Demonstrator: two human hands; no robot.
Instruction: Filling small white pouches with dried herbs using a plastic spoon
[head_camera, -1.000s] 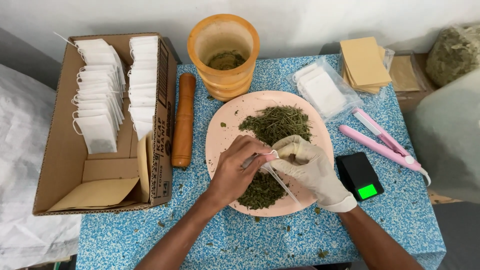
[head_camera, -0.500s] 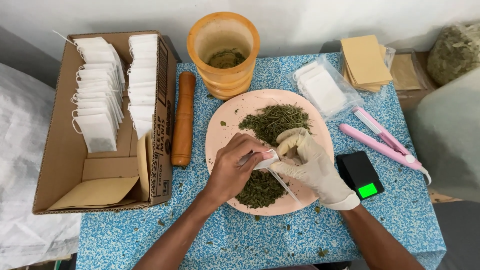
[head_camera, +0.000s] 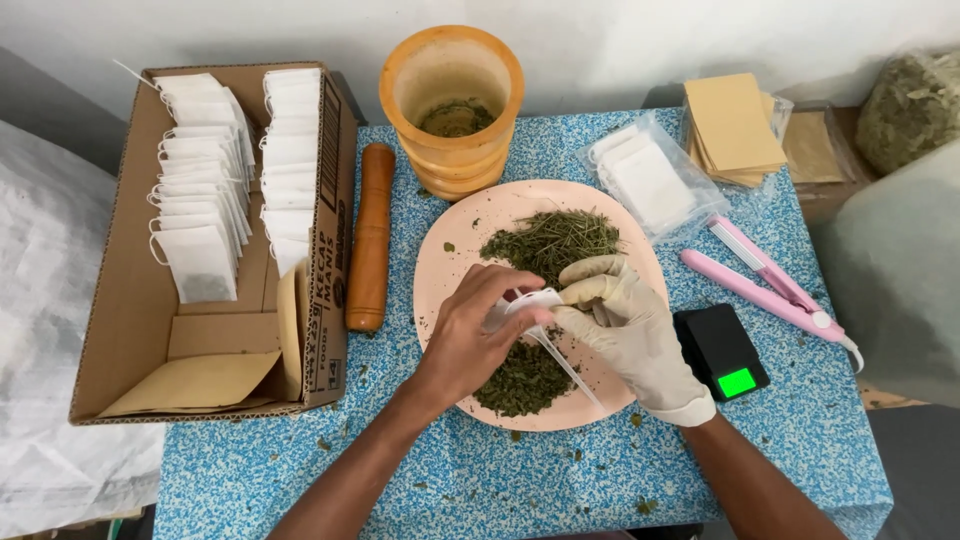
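A pink plate on the blue speckled table holds two heaps of dried green herbs. Over the plate's middle, my bare left hand pinches a small white empty tea bag by its mouth. My right hand wears a pale glove and meets the left at the bag, holding a thin white spoon whose handle slants down to the right. The darker, finer herb heap lies just under both hands.
A cardboard box at left holds rows of filled tea bags. A wooden pestle and orange mortar stand beyond the plate. Right of the plate lie a clear bag of empty tea bags, tan envelopes, a pink sealing iron and a black pocket scale.
Both hands have shifted slightly toward the plate's centre and stay joined at the tea bag. The spoon handle still points down to the right.
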